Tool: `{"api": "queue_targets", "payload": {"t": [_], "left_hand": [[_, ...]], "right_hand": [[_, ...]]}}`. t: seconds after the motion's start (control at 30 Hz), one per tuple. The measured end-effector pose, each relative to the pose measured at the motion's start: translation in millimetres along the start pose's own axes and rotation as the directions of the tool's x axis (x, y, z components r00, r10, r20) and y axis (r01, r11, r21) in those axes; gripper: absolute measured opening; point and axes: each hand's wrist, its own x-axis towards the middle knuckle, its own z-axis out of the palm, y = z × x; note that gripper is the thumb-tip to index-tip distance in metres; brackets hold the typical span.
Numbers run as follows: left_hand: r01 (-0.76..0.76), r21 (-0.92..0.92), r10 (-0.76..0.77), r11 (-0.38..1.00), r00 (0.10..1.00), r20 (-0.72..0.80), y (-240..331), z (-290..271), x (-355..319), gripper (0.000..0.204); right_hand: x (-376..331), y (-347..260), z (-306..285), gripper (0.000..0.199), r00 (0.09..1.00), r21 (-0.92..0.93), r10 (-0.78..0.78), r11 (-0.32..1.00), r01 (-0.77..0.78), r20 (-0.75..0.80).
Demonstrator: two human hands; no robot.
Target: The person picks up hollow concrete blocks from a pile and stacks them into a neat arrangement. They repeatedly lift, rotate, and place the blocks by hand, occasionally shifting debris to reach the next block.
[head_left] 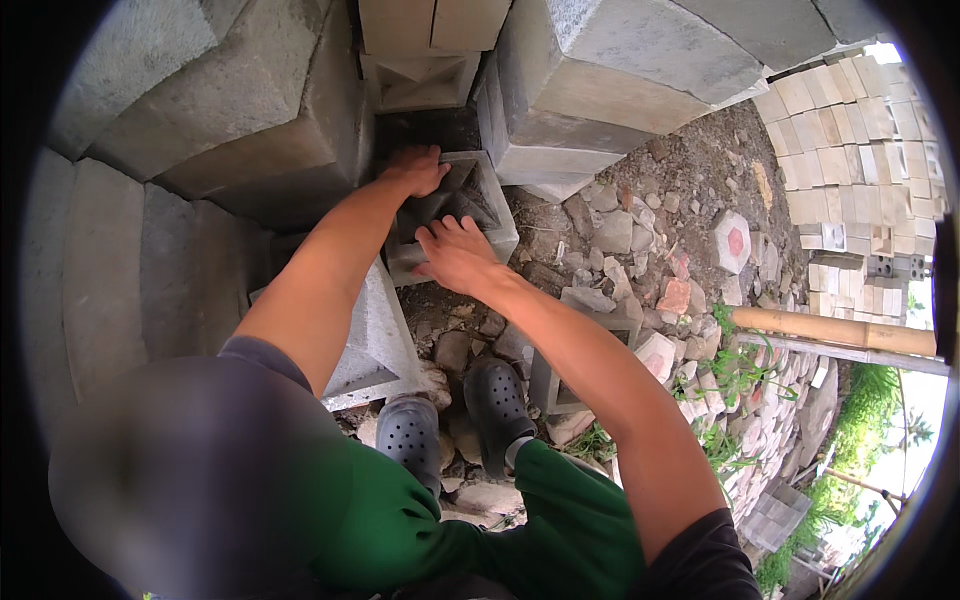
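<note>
Leaning over, I see grey stacked blocks (180, 130) at my left. My left hand (415, 168) grips the far edge of a hollow concrete block (470, 200) lying on the rubble between the stacks; my right hand (455, 255) lies flat, fingers spread, on its near edge. Paler bricks (850, 150) stand far right.
</note>
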Motion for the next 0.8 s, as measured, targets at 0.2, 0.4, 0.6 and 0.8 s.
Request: {"api": "queue_targets", "payload": {"t": [0.2, 0.4, 0.6, 0.8], "left_hand": [[-0.077, 0.025, 0.074, 0.997, 0.991, 0.108, -13, -1, 3, 0.047], [-0.023, 0.112, 0.005, 0.994, 0.988, 0.153, 25, -32, -11, 0.043], [-0.06, 0.215, 0.033, 0.975, 0.991, 0.126, 15, -24, -25, 0.053], [-0.057, 0.21, 0.015, 0.976, 0.981, 0.195, 10, -35, -23, 0.055]], "right_hand": [[-21, 6, 33, 0.041, 0.999, 0.025, -0.049, 0.999, 0.048, 0.015], [-46, 20, 48, 0.035, 0.995, 0.043, 0.041, 0.998, -0.038, -0.089], [-51, 26, 48, 0.032, 0.988, 0.007, -0.006, 1.0, 0.007, -0.156], [-46, 22, 60, 0.031, 0.979, -0.01, -0.016, 1.0, 0.014, -0.205]]}}
